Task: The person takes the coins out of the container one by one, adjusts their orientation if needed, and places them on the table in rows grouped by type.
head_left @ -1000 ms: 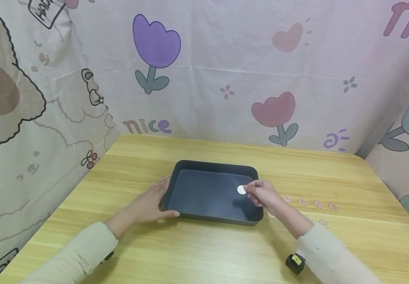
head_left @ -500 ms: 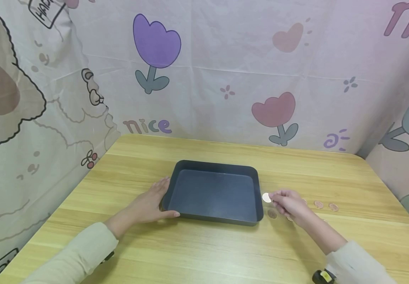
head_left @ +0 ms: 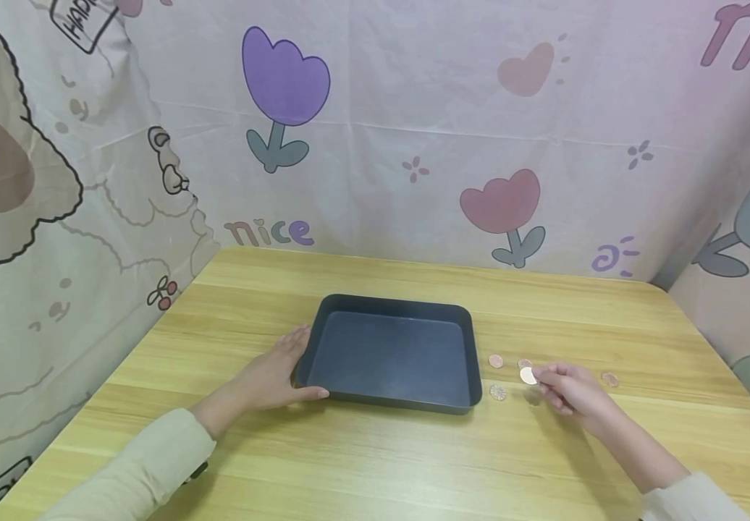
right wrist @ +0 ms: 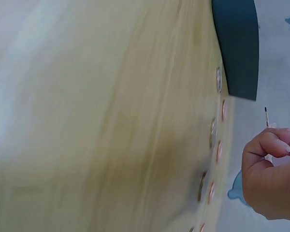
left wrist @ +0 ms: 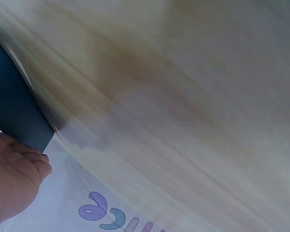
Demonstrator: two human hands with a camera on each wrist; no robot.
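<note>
Beside tray (head_left: 393, 354); loose coins (head_left: 496, 361).

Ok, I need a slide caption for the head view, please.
Left hand steadies the empty dark tray while right hand pinches a coin above coins on the table.

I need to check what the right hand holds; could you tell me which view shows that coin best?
The head view: the coin faces the camera, pinched in the right hand. The right wrist view shows it only edge-on; the left wrist view misses it.

head cam high, facing fwd-down, wrist cams close, all share tray (head_left: 393, 353)
</note>
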